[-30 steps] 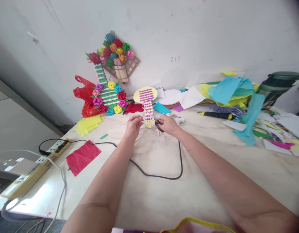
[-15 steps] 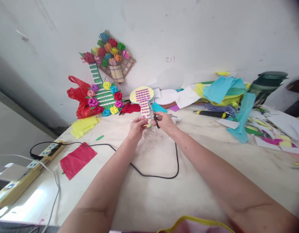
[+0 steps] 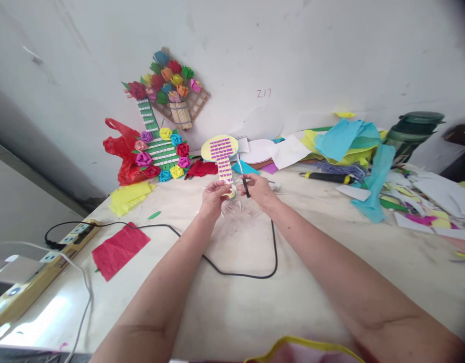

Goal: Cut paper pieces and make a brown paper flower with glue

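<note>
My right hand (image 3: 257, 190) is closed round scissors (image 3: 246, 186) with a black handle; their blades point up and away from me. Facing it, my left hand (image 3: 214, 195) pinches a small whitish piece (image 3: 233, 187), too small to make out well. Just beyond both hands stands a yellow craft piece (image 3: 207, 151) with an oval top and a narrow stem, covered with rows of purple strips. The hands partly hide its lower end. Thin clear-white scraps (image 3: 240, 208) lie on the table under my fingers.
Behind, a green flower-trimmed craft (image 3: 162, 151) and a red plastic bag (image 3: 122, 146) stand by the wall. At right are a black-and-yellow tool (image 3: 326, 177), paper scraps (image 3: 413, 201) and a dark green container (image 3: 415, 133). A black cable (image 3: 240, 275) loops across the table; a power strip (image 3: 66, 252) is left.
The scissors have turned more upright and moved slightly right, away from the purple-striped stem. My left hand stays almost in place, with the whitish piece now showing more at its fingertips.
</note>
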The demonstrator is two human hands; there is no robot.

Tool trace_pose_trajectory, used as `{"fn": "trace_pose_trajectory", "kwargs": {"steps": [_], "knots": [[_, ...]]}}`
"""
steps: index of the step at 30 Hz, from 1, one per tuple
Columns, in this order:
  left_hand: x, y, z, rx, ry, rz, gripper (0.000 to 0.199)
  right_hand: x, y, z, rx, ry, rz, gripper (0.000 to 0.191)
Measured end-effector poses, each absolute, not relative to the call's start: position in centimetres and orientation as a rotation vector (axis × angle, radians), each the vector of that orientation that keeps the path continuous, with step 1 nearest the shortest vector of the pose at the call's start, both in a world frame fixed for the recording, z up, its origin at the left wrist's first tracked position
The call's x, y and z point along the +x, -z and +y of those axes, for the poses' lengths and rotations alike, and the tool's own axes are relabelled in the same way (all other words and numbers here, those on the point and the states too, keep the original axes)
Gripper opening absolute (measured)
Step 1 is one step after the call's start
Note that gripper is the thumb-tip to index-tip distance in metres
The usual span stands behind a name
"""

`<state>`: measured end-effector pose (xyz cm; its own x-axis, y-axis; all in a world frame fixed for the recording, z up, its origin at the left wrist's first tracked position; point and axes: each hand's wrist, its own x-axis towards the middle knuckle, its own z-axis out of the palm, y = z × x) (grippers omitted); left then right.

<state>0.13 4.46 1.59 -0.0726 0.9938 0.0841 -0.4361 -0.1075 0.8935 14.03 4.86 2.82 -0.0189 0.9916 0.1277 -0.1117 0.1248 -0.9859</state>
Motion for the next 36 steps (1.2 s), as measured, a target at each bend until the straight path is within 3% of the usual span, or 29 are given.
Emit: {"fn": "trace_pose_trajectory", "kwargs": {"steps": [13, 19, 26, 36], "knots": [[0.2, -1.5, 4.5, 0.982, -1.52, 0.839, 0.038, 13.9, -2.5, 5.0, -0.993, -1.156, -1.238, 0.042], [0.0, -1.2, 4.6, 1.017, -1.432, 0.793, 0.025, 13.7, -2.4, 4.8, -0.996, -1.14, -1.294, 0.043], [-0.8, -1.1, 4.9, 1.022, -1.435, 0.813, 0.024, 13.8, -2.1, 5.1, -0.955, -1.131, -1.418, 0.046], [-2.4, -1.8, 5.4, 0.867, -1.532, 0.852, 0.021, 15.4, -2.4, 4.8, -1.312, -0.336, -2.0, 0.034]]}}
